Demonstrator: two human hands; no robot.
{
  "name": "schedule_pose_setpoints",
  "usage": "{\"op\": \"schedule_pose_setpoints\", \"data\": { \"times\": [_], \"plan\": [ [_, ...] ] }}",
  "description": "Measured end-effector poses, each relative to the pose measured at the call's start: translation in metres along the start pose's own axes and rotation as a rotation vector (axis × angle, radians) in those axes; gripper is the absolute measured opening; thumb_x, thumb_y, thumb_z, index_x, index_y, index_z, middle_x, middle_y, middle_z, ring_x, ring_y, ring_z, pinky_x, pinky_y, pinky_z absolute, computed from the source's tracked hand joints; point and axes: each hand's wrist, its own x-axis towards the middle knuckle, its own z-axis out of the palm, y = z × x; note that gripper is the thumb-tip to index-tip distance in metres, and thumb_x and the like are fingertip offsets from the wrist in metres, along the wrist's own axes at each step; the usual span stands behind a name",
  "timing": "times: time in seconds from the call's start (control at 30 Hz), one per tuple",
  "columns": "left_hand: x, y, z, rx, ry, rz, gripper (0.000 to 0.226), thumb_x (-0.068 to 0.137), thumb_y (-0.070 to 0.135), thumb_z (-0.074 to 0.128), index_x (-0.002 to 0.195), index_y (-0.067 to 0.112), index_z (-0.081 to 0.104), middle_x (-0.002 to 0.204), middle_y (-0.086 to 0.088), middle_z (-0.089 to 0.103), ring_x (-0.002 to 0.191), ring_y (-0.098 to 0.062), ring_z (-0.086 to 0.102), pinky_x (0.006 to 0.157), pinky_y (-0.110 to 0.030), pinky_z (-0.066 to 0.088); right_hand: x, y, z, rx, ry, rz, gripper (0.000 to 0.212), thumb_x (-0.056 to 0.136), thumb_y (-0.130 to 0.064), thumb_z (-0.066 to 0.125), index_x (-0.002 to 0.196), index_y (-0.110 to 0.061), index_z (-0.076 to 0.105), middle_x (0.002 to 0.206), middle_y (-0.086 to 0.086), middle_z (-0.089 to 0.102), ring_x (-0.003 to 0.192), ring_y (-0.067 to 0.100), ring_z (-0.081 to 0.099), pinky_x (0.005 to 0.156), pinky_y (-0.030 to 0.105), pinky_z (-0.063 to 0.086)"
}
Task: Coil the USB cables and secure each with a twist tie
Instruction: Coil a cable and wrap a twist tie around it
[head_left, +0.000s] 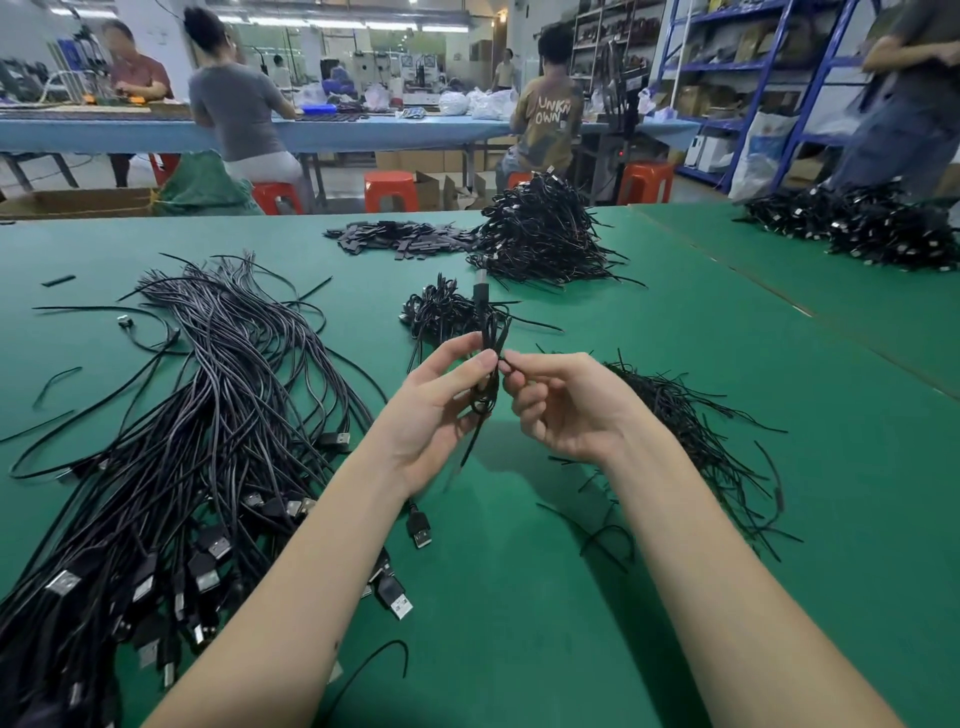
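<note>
Two hands meet above the near middle of the table (519, 597). The left hand (441, 410) pinches a coil (488, 364) upright, plug uppermost, likely to keep its loops together. The right hand (561, 400) pinches what seems to be a tie (503, 359) at the coil's waist, apparently for twisting. Loose cables (208, 415) lie left, ties (691, 431) right, and finished coils (540, 234) far.
</note>
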Motion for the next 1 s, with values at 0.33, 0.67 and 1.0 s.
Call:
{"op": "schedule_pose_setpoints", "data": {
  "times": [0.33,0.67,1.0],
  "plan": [
    [0.000,0.003,-0.003,-0.120,0.071,-0.064,0.032,0.073,0.019,0.075,0.103,0.021,0.062,0.071,-0.001,0.062,0.065,-0.012,0.057,0.054,-0.020,0.045,0.001,0.001,-0.014,-1.274,0.284,-0.958,0.006,0.088,-0.037,0.075,0.092,-0.033,0.073,0.088,-0.022,0.071,0.061,0.008,0.063,0.069,0.034,0.055],
    [0.002,0.002,-0.005,-0.014,0.035,-0.028,0.019,0.080,0.020,0.073,0.097,0.026,0.069,0.081,0.001,0.070,0.063,-0.008,0.059,0.059,-0.022,0.044,0.003,0.006,0.007,-0.058,0.041,-0.045,0.027,0.093,-0.017,0.060,0.068,-0.014,0.071,0.067,-0.002,0.062,0.045,0.008,0.047,0.038,0.014,0.031],
    [0.006,0.001,-0.011,-0.061,0.085,-0.104,0.017,0.086,0.019,0.072,0.101,0.018,0.064,0.075,-0.001,0.058,0.065,-0.011,0.052,0.046,-0.019,0.044,0.006,0.010,-0.013,-1.128,0.226,-0.961,0.009,0.088,-0.038,0.077,0.091,-0.033,0.070,0.086,-0.022,0.069,0.059,0.007,0.060,0.060,0.015,0.042]
  ]
}}
